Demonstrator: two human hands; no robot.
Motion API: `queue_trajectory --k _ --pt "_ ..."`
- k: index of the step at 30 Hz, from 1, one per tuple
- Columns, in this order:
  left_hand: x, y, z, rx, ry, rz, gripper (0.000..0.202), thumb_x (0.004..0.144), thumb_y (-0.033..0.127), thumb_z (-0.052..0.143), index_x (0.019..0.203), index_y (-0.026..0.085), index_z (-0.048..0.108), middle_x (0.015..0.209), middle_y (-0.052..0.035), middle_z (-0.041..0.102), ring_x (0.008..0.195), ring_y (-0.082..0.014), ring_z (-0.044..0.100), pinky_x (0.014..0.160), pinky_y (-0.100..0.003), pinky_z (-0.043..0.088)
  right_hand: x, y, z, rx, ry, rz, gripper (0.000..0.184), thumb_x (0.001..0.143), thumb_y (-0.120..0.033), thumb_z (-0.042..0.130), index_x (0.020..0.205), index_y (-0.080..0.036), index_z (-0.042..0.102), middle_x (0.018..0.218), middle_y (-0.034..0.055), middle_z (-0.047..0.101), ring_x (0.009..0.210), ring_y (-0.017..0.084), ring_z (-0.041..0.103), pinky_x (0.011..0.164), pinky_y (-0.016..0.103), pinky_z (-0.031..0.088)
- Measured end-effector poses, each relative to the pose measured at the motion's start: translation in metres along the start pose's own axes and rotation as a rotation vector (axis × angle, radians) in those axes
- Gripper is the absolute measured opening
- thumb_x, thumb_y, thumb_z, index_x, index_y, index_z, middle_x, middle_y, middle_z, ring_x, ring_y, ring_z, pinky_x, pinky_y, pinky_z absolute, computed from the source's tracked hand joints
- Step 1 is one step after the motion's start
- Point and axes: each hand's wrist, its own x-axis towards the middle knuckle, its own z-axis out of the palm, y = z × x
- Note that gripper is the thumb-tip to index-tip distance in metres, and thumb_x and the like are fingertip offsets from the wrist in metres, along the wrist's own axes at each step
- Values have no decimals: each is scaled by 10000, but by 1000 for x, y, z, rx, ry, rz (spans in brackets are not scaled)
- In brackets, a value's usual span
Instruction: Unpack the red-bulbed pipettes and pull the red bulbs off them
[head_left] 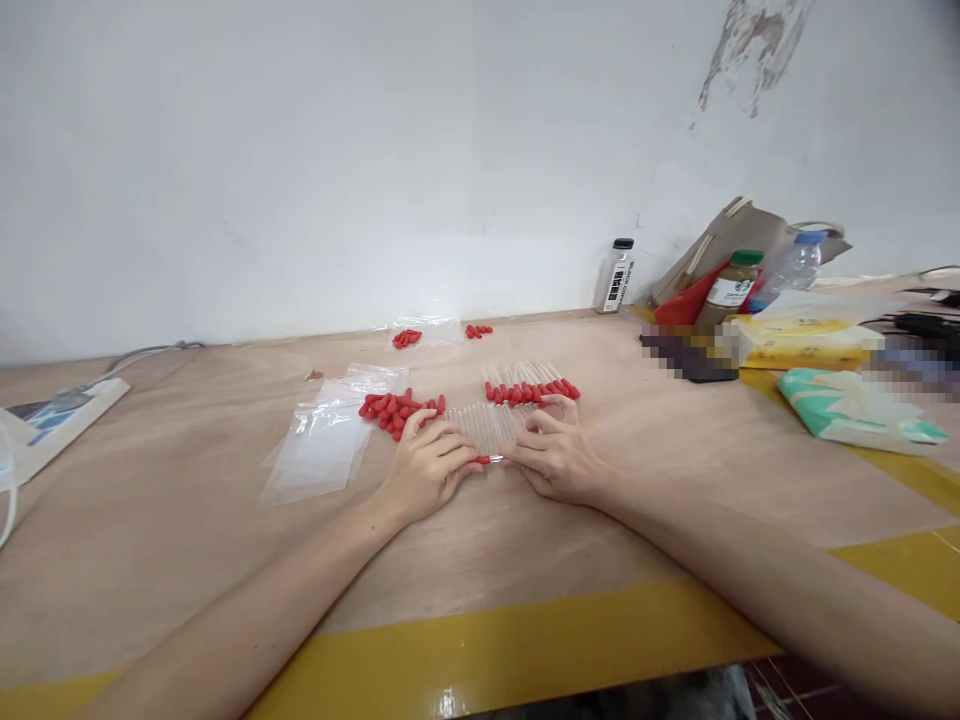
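My left hand point(435, 462) pinches a red rubber dropper bulb point(483, 460) between thumb and fingers. Closed on a clear dropper tube point(496, 458), my right hand point(555, 455) meets it from the other side. Bulb and tube touch end to end, or the tube sits in the bulb; I cannot tell which. Just beyond the fingers lies a row of bare clear tubes point(480, 425). Behind it are several tubes fitted with red bulbs point(532, 391). A pile of loose red bulbs point(391, 412) lies beyond my left hand.
Clear plastic bags point(319, 450) lie left of the pile. Farther back are two small groups of red bulbs point(407, 339). A power strip point(67, 430) sits at far left. On the right stand bottles point(616, 278), a bag point(720, 245) and tissue packs point(855, 410). Yellow tape point(480, 650) edges the table.
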Motion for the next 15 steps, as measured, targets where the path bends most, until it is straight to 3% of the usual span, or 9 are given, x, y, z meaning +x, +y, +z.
queue_trajectory --k 4,6,9,12,15 --pt "-10 -9 -8 -7 -3 -21 125 845 214 524 766 215 621 768 26 674 815 -155 574 907 -405 310 -10 10 -7 40 7 23 158 838 -233 510 768 -230 652 562 -36 593 689 122 453 901 391 225" --pt "-16 -17 -12 -5 33 -75 109 840 193 524 795 209 622 789 11 671 797 -154 571 872 -391 346 -17 20 -12 47 19 156 189 837 -233 503 735 -220 662 578 -18 607 692 126 478 851 353 268" --pt "-20 -27 -15 -69 117 -160 126 844 192 514 898 200 629 868 -28 637 808 -148 558 781 -325 423 -23 36 -18 93 -35 457 218 849 -266 472 872 -212 682 682 19 648 661 125 524 721 290 333" --pt "-17 -38 -18 -82 226 -338 207 855 217 475 987 178 629 921 -65 557 835 -149 543 715 -279 466 -23 46 -22 178 -144 640 257 828 -230 444 951 -181 664 793 47 668 632 125 551 606 243 362" --pt "-18 -59 -21 20 275 -598 277 835 255 454 1021 154 632 924 -83 515 839 -176 533 696 -297 479 -23 49 -23 164 -264 711 198 746 -166 471 854 -163 636 731 29 656 591 125 546 556 225 355"
